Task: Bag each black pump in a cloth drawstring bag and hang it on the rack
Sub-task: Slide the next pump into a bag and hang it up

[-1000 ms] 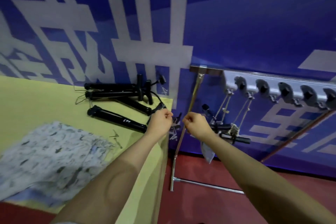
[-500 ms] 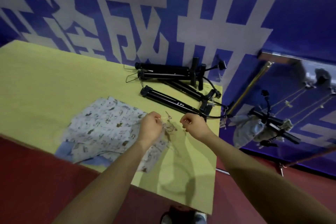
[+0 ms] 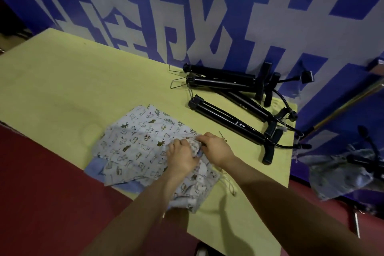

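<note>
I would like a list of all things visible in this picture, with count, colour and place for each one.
cloth bags: a pile, count unclear, pale printed fabric over plain blue, near front edge of the table
pumps: about four, black, lying at the table's far right
table: one, yellow-green top
bagged pump: one, black in pale cloth, hanging at far right
rack: one, metal poles, right of the table, mostly out of view
banner: one, blue with white characters, behind the table
floor: red
left hand: grips the top bag's cloth
right hand: grips the same bag
</note>
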{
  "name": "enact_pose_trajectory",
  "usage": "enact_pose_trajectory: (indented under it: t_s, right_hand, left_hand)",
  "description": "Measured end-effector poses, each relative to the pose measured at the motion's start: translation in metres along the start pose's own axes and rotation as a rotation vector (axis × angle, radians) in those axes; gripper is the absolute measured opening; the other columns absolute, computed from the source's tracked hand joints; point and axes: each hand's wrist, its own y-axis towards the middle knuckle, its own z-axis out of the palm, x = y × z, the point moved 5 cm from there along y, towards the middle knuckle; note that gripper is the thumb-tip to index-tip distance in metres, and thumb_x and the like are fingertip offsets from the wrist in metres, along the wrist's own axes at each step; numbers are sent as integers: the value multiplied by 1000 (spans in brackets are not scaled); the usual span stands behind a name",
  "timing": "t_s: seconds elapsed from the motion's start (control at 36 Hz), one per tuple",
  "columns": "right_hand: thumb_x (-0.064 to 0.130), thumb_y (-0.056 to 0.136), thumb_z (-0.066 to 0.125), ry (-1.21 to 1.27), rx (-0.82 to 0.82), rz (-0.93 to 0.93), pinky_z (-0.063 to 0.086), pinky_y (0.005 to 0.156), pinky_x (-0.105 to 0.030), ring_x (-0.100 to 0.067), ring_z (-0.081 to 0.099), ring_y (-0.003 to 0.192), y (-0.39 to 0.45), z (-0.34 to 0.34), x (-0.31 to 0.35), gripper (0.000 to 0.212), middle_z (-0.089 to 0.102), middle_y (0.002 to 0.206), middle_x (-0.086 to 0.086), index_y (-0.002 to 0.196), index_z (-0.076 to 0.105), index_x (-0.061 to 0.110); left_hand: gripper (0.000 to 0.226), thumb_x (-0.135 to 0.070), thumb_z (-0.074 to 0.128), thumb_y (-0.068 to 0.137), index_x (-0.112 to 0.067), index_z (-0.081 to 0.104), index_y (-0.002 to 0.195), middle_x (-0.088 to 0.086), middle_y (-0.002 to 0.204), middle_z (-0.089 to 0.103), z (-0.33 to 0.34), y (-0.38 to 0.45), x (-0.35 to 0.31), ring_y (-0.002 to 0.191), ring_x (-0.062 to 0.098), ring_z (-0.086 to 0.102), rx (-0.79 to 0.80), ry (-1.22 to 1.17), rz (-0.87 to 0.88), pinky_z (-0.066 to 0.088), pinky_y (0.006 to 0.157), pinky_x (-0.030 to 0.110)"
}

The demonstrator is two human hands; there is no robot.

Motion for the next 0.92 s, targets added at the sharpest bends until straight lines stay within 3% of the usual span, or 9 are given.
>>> enact_pose_trajectory:
  t_s: [0.11,0.22,0.33,0.39,0.47,0.58,0.67,0.78,0.92]
  right_hand:
    - [16,95,46,42,-152,-25,43,87,-38,-31,59,99,8,-10,6,22,63,105,-10,105,65,10]
    - [24,98,43,148,-223,-58,30,78,-33,-26,54,87,12,-27,16,18,52,88,-2,84,49,16]
    - [28,100,41,224,-270,-33,23,76,-31,-19,48,78,12,-44,17,20,48,83,3,83,44,19]
    - [30,99,44,274,-298,-19,30,76,-34,-20,50,76,11,-51,14,18,51,81,1,86,47,17]
    - [23,97,49,375,-286,-19,43,63,-38,-23,54,66,8,-62,8,11,58,74,-4,92,50,13]
    - [7,91,50,325,-255,-49,46,64,-39,-22,56,72,2,-77,-3,10,62,82,-4,97,55,13]
    - [6,88,54,221,-264,-63,45,70,-36,-25,59,81,-3,-83,-12,10,62,87,-2,93,59,13]
    - [11,89,54,79,-290,-82,37,79,-37,-28,58,91,-8,-90,-15,7,61,94,-3,93,60,12]
    - [20,91,58,119,-339,-88,25,87,-28,-20,48,113,-16,-96,-26,31,54,120,0,122,56,21]
  left_hand:
    - [53,-41,54,89,-7,43,128,13,131,43,-4,3,0,125,29,37,-42,-12,35,31,105,37]
    - [35,-28,43,97,-6,49,124,12,121,53,-27,3,-3,112,26,49,-188,-106,141,41,87,33]
    - [31,-26,40,100,-5,54,117,11,105,60,-54,1,-7,93,26,57,-302,-138,236,38,66,29]
    - [25,-22,43,99,-5,49,115,9,91,61,-67,-3,-12,73,22,57,-325,-160,297,39,56,28]
    - [15,-8,42,97,-7,40,112,-3,71,45,-78,-10,-22,50,10,38,-256,-145,374,27,43,20]
    - [21,6,43,88,-11,48,100,1,101,48,-87,-13,-37,62,13,39,-135,-66,462,28,52,22]
    - [35,2,42,92,-15,52,121,-3,123,46,-91,-16,-45,82,12,47,-89,62,459,31,60,16]
    - [57,2,42,91,-19,29,143,-2,148,27,-94,-18,-55,116,22,47,-133,257,418,45,78,33]
    - [84,1,54,83,-20,7,150,-1,152,18,-97,-20,-60,121,26,40,-137,315,344,46,86,34]
